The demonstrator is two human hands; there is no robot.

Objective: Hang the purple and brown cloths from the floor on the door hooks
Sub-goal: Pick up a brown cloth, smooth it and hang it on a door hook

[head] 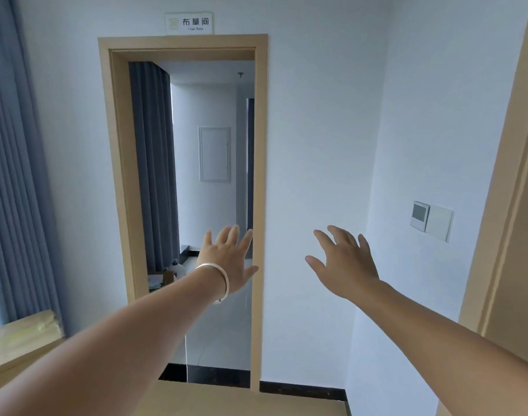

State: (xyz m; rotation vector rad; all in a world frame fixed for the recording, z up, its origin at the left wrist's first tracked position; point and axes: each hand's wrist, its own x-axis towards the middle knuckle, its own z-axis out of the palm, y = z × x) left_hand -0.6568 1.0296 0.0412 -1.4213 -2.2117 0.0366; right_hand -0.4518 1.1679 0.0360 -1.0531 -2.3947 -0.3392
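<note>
Left hand, right hand, fingers spread, empty

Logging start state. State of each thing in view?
left hand: open, fingers spread, holding nothing
right hand: open, fingers spread, holding nothing
bracelet: on left wrist
doorway: open, room beyond visible
curtain: drawn
purple and brown cloths, door hooks: not in view

door frame: tan | curtain: grey-blue; wall: white | bracelet: silver
</note>
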